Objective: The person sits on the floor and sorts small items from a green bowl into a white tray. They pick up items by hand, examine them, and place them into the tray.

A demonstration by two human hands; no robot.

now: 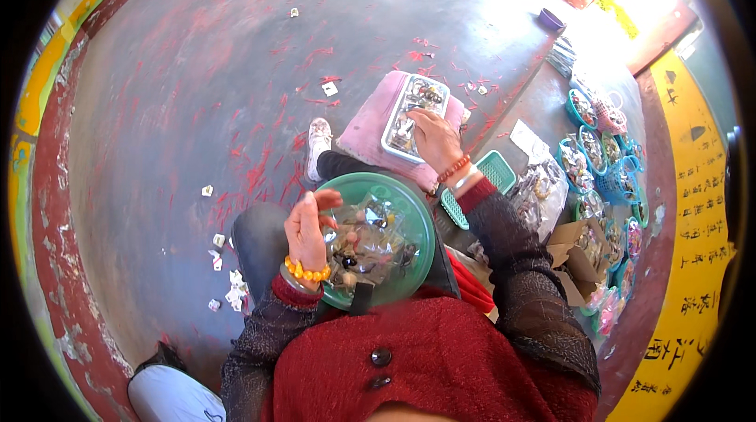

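Note:
My left hand (305, 231) hovers at the left rim of a green plastic basin (429, 253) on my lap. Its fingers are apart and nothing shows between them. Inside the basin lie small clear plastic packets (370, 245) with dark, pinkish and pale pieces. Further ahead, my right hand (435, 138) reaches over a white rectangular tray (387, 138) filled with small mixed pieces (425, 93). The right fingers are drawn together at the pieces; whatever they hold is hidden. Beneath the tray is a pink cloth-covered seat (364, 124).
Green baskets (498, 171) stand by my right forearm. Along the right wall are a clear plastic bag (543, 194), an open cardboard box (579, 253) and several filled blue baskets (618, 178). Red scraps (256, 174) and white bits (236, 290) litter the grey floor.

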